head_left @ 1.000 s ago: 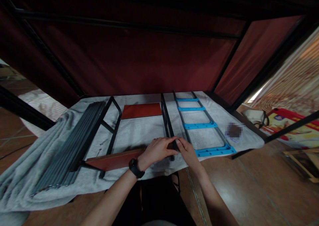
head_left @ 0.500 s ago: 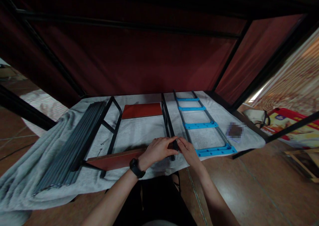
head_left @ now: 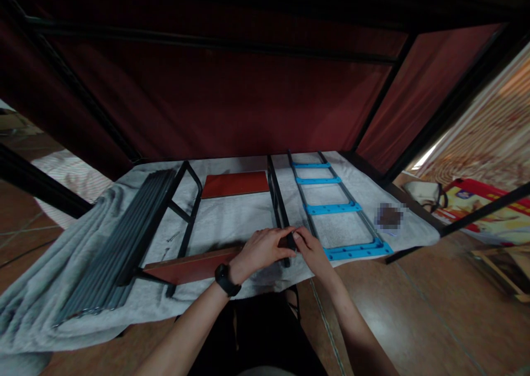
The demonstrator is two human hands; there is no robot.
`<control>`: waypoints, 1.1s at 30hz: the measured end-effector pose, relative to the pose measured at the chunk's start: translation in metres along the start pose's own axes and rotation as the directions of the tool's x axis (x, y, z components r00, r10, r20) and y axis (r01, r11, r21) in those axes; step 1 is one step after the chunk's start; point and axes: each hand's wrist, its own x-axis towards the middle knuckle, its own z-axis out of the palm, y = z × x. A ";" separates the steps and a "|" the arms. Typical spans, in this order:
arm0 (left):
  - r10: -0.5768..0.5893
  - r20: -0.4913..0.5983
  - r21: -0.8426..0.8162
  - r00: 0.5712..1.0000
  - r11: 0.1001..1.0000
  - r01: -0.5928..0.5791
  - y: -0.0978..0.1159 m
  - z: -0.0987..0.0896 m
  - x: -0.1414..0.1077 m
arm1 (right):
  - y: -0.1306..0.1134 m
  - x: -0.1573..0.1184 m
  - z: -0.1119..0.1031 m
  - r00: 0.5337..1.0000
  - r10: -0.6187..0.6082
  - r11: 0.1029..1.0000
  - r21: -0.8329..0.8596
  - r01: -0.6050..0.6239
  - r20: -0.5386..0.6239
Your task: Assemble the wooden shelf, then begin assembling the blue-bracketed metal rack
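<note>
My left hand (head_left: 265, 249), with a dark watch on its wrist, grips the near end of a black metal frame bar (head_left: 278, 199). Thumb and fingers lie on either side of the bar. My right hand (head_left: 307, 244) pinches at the same spot from the right; whatever is between its fingertips is too small and hidden to make out. A reddish-brown board (head_left: 190, 266) stands on edge at the near side of the frame, partly behind my left hand. Another reddish board (head_left: 236, 184) lies at the far side. The black side frame (head_left: 188, 221) is on the left.
Several grey tubes (head_left: 120, 243) lie bundled at left on the grey blanket (head_left: 232, 221). Small screws or pins (head_left: 168, 249) lie near them. A ladder-like rack with blue crosspieces (head_left: 333, 208) lies to the right, beside a blurred-out item (head_left: 389, 217). Dark red fabric panels (head_left: 248, 100) enclose the back.
My right fingertips have shifted very slightly at the bar. My left hand keeps its hold, and the boards, tubes and blue rack stay in place.
</note>
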 end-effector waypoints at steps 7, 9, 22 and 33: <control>-0.020 -0.019 0.011 1.000 1.000 0.021 -0.002 0.003 0.000 | 0.000 -0.003 -0.002 0.993 -0.118 0.991 -0.059 0.117 -0.025; -0.019 -0.015 0.017 1.000 1.000 0.019 -0.003 0.004 0.000 | -0.001 -0.001 -0.003 0.990 -0.144 0.981 -0.130 0.143 0.002; -0.014 -0.016 0.023 1.000 1.000 0.014 -0.005 0.005 0.001 | -0.008 -0.004 -0.006 0.993 -0.116 0.989 -0.091 0.117 0.019; -0.019 -0.017 0.036 1.000 0.999 0.020 -0.006 0.007 0.001 | -0.008 0.003 -0.014 0.987 -0.092 0.981 -0.160 0.113 0.131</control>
